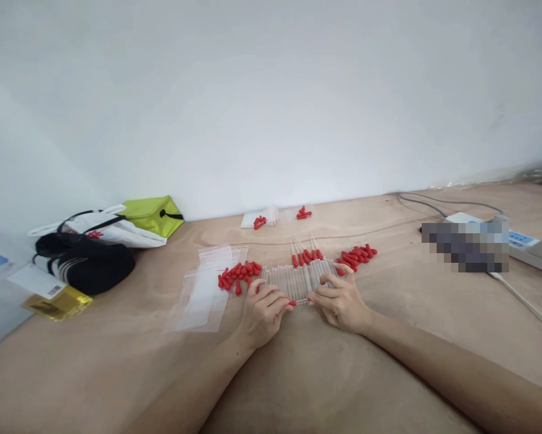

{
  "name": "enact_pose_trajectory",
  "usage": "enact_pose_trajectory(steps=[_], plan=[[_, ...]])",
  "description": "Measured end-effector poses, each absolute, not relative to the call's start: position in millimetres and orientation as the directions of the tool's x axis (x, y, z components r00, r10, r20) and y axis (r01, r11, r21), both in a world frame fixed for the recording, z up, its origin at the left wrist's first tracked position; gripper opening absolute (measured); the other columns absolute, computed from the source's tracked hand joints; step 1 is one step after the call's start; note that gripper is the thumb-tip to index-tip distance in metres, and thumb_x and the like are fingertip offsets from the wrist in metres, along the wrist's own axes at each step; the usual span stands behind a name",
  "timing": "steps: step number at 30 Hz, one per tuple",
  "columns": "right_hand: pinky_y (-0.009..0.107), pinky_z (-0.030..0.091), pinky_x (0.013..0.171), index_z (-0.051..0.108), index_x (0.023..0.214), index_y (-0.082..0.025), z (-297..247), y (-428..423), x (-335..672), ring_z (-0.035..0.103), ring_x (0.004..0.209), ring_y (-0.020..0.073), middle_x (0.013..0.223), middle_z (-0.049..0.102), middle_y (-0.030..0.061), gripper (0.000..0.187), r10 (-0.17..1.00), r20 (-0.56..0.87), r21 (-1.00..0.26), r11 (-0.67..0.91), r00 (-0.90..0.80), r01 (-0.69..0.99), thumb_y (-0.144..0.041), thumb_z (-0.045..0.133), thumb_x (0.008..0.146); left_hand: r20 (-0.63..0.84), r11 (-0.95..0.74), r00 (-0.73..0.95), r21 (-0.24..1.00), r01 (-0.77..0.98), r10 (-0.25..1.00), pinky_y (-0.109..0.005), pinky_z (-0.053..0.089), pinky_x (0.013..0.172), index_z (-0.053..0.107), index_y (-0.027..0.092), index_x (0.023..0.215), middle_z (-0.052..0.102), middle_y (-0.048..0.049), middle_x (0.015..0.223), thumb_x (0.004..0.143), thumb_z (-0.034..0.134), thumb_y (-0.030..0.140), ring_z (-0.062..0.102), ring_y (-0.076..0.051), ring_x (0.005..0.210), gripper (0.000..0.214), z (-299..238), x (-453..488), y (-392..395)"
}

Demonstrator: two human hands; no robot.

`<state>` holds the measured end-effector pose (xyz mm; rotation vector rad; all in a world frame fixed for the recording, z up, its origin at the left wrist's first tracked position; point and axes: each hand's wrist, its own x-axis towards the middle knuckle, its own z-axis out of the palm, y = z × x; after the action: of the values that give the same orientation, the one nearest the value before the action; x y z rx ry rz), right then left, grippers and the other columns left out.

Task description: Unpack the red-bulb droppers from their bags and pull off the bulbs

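My left hand is closed, pinching a red rubber bulb between thumb and fingers. My right hand is closed on a thin glass dropper tube, which lies level and meets the bulb; how deep it sits inside I cannot tell. Under and behind both hands, a row of clear glass tubes lies side by side. Just beyond it are several droppers with red bulbs fitted, tips pointing away. Loose red bulbs lie in a left pile and a right pile.
Clear zip bags lie left of the bulbs. Bagged red bulbs rest near the wall. At left are a black bag, a lime-green bag and a bottle of yellow liquid. A white power strip with cables is at right.
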<state>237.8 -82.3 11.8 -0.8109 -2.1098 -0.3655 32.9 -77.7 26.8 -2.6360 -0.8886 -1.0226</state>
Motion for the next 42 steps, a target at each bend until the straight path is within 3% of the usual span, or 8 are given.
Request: enact_pose_trajectory(steps=[8,12,16,22,24,28,32,42], plan=[[0.041,0.017,0.089,0.062,0.076,-0.022,9,-80,248,0.048,0.074,0.0135,0.055,0.057,-0.0042,0.017,0.471,0.782,-0.08,0.724,-0.407,0.685,-0.022,0.046,0.081,0.665,-0.794,0.564,0.073,0.603,0.49,-0.031,0.04,0.07,0.058,0.02,0.075,0.067,0.0014,0.074,0.082,0.049,0.017,0.056,-0.015,0.075,0.012,25,17,-76],[0.038,0.021,0.086,0.064,0.079,-0.026,8,-74,258,0.048,0.07,0.0135,0.059,0.061,-0.0036,0.014,0.551,0.776,-0.164,0.645,-0.306,0.746,-0.026,0.051,0.081,0.736,-0.695,0.371,0.186,0.694,0.567,-0.028,0.045,0.073,0.06,0.019,0.085,0.063,-0.0025,0.085,0.083,0.048,0.019,0.056,-0.014,0.08,0.012,31,-3,-64],[0.036,0.023,0.082,0.065,0.075,-0.023,10,-68,256,0.048,0.063,0.0121,0.056,0.061,-0.0029,0.013,0.577,0.805,-0.261,0.554,-0.138,0.791,-0.026,0.053,0.079,0.774,-0.488,0.114,0.271,0.83,0.623,-0.029,0.048,0.07,0.061,0.017,0.094,0.053,-0.007,0.091,0.083,0.043,0.022,0.055,-0.015,0.079,0.022,34,-22,-46],[0.035,0.022,0.079,0.065,0.072,-0.022,12,-58,244,0.05,0.063,0.0125,0.058,0.063,-0.0019,0.016,0.59,0.801,-0.257,0.489,-0.1,0.833,-0.021,0.051,0.078,0.655,-0.248,-0.137,0.46,0.853,0.744,-0.03,0.049,0.063,0.056,0.014,0.104,0.052,-0.0059,0.081,0.078,0.042,0.027,0.055,-0.016,0.067,0.033,32,-47,-27],[0.035,0.021,0.077,0.065,0.071,-0.022,12,-56,241,0.049,0.064,0.0129,0.057,0.063,-0.0017,0.016,0.591,0.797,-0.222,0.478,-0.124,0.85,-0.021,0.051,0.078,0.622,-0.219,-0.146,0.471,0.854,0.769,-0.032,0.048,0.065,0.054,0.014,0.106,0.055,-0.005,0.078,0.076,0.045,0.031,0.055,-0.017,0.066,0.035,29,-50,-22],[0.035,0.019,0.071,0.065,0.069,-0.023,12,-55,235,0.046,0.064,0.0134,0.057,0.063,-0.0014,0.018,0.614,0.774,-0.187,0.459,-0.158,0.869,-0.021,0.05,0.078,0.609,-0.191,-0.084,0.373,0.908,0.789,-0.037,0.045,0.075,0.056,0.016,0.099,0.062,-0.0043,0.074,0.074,0.049,0.037,0.056,-0.022,0.073,0.033,24,-51,-17],[0.035,0.018,0.07,0.066,0.074,-0.022,11,-58,234,0.046,0.069,0.0153,0.064,0.063,0.001,0.019,0.638,0.733,-0.161,0.498,-0.235,0.852,-0.034,0.051,0.079,0.608,-0.201,-0.053,0.341,0.918,0.792,-0.039,0.043,0.078,0.057,0.018,0.094,0.067,-0.0054,0.079,0.075,0.048,0.043,0.058,-0.023,0.081,0.033,21,-53,-17],[0.035,0.02,0.071,0.065,0.091,-0.021,10,-63,236,0.045,0.079,0.0187,0.083,0.059,0.0053,0.05,0.689,0.618,-0.087,0.539,-0.379,0.838,-0.063,0.052,0.066,0.652,-0.237,-0.043,0.336,0.911,0.757,-0.04,0.041,0.082,0.059,0.017,0.09,0.065,-0.0096,0.093,0.083,0.033,0.038,0.057,-0.024,0.09,0.034,25,-54,-22]])
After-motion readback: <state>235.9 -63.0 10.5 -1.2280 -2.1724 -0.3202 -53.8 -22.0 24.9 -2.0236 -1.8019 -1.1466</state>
